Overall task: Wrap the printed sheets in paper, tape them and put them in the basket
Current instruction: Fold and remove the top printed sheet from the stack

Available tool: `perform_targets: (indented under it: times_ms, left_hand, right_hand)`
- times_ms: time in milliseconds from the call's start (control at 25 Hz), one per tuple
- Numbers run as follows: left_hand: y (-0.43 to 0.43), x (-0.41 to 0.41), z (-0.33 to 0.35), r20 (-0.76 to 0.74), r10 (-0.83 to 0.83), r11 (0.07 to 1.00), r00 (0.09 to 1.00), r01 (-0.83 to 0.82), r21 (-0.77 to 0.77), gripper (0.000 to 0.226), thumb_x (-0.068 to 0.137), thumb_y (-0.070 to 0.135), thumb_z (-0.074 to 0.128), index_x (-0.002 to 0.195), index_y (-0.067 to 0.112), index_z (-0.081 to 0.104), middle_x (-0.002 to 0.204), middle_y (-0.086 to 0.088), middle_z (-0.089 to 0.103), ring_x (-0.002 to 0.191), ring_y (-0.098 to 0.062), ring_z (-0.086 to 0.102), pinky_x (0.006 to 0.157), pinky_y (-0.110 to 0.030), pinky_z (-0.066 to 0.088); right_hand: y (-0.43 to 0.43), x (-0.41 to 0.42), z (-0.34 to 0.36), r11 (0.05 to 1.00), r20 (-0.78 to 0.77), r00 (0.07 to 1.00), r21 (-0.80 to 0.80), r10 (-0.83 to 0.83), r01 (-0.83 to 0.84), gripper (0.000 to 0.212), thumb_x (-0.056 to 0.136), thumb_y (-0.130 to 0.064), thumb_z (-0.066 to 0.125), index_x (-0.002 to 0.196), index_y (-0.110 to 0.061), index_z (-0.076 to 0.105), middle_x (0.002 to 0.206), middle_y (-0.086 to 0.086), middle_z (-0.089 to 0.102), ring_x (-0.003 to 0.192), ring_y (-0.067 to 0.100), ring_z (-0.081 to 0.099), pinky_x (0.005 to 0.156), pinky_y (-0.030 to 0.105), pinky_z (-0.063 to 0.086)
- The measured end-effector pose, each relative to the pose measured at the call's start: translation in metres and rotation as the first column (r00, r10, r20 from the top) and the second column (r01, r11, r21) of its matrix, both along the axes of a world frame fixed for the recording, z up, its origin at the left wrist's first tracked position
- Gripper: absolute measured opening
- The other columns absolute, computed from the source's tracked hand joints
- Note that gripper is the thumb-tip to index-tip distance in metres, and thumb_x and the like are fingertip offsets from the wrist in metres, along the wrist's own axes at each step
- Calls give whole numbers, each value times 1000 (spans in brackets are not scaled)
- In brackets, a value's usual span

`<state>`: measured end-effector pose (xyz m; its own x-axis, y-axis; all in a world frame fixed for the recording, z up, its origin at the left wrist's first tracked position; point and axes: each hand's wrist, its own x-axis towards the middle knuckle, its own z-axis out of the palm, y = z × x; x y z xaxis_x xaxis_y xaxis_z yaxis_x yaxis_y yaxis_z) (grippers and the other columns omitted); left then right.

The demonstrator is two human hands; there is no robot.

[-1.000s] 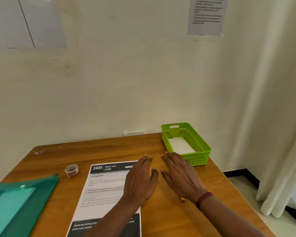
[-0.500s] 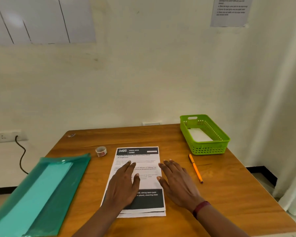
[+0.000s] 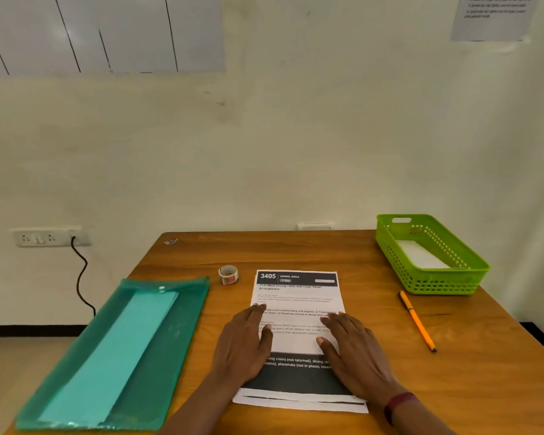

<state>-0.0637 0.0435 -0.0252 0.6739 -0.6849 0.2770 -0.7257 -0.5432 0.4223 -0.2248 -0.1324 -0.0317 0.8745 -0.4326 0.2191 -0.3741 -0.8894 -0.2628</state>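
The printed sheets (image 3: 297, 296) lie stacked in the middle of the wooden table (image 3: 358, 249), black header at the far end. My left hand (image 3: 244, 342) rests flat on their left edge, fingers straight. My right hand (image 3: 355, 350) lies flat on their right side. A small roll of tape (image 3: 228, 274) stands just left of the sheets' far corner. The green basket (image 3: 471, 262) sits at the far right with a white sheet inside. A green plastic folder (image 3: 182, 312) holding pale green paper (image 3: 117, 356) lies at the left.
An orange pen (image 3: 416, 321) lies between the sheets and the basket. A small clip (image 3: 170, 241) sits at the table's far left corner. The wall behind has a socket strip (image 3: 44, 237) with a black cable (image 3: 80, 277). The table's right edge drops to the floor.
The view has tilted down and moved closer. Both hands slid back along the sheets and spread apart, one to each side of the page.
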Motion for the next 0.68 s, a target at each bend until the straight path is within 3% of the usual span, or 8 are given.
perform_targets:
  times_ms: [280,520,680]
  left_hand:
    - [-23,40,-10,-21,-18,995,1000,15,-101,44,100,33,44,143,22,41,146,2,46,131,-13,44,104,-21,35]
    - [-64,81,-14,1,-90,980,996,89,-178,28,101,27,46,127,20,53,128,0,56,117,-13,52,93,-15,38]
    - [-87,91,-21,-33,-40,989,999,34,-143,40,101,35,43,139,20,45,153,-4,33,140,-19,32,109,-25,31]
  right_hand:
    - [-41,35,-12,996,92,993,53,-71,67,45,96,-42,48,136,-22,50,143,-1,49,134,16,39,110,31,33]
    - [-81,76,-16,952,200,959,272,-199,141,41,97,-29,52,136,-19,48,145,5,47,135,20,38,112,34,31]
    - [-101,95,-10,916,185,946,353,-267,189,48,99,-25,51,145,-17,38,153,5,35,142,22,28,115,37,24]
